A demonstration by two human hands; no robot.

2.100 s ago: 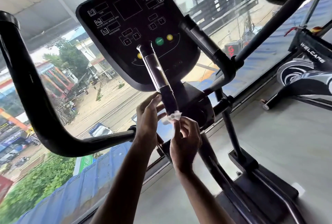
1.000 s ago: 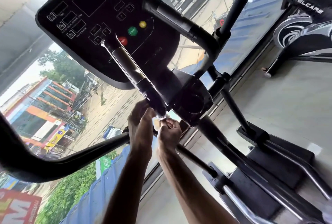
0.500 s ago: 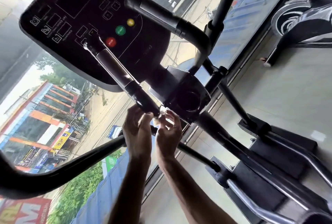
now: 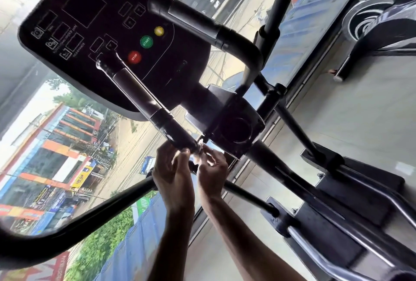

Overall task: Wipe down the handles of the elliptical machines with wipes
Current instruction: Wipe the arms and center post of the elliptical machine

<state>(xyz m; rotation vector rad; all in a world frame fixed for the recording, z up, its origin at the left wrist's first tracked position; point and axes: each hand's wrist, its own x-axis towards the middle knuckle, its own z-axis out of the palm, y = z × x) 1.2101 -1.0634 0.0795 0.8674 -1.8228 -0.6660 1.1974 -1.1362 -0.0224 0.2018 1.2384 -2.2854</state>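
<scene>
Two hands meet at one handle's (image 4: 139, 94) near end. The right hand (image 4: 212, 173) pinches one wipe (image 4: 199, 148); the left hand (image 4: 174, 176) has curled fingers, hold unclear.

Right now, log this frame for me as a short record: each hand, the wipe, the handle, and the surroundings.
right hand: pinches the white wipe at the lower end of the handle
left hand: fingertips at that same end; grip unclear
handle: black bar slanting down from in front of the console
console: dark screen; red, green and yellow buttons
surroundings: second machine at right
</scene>
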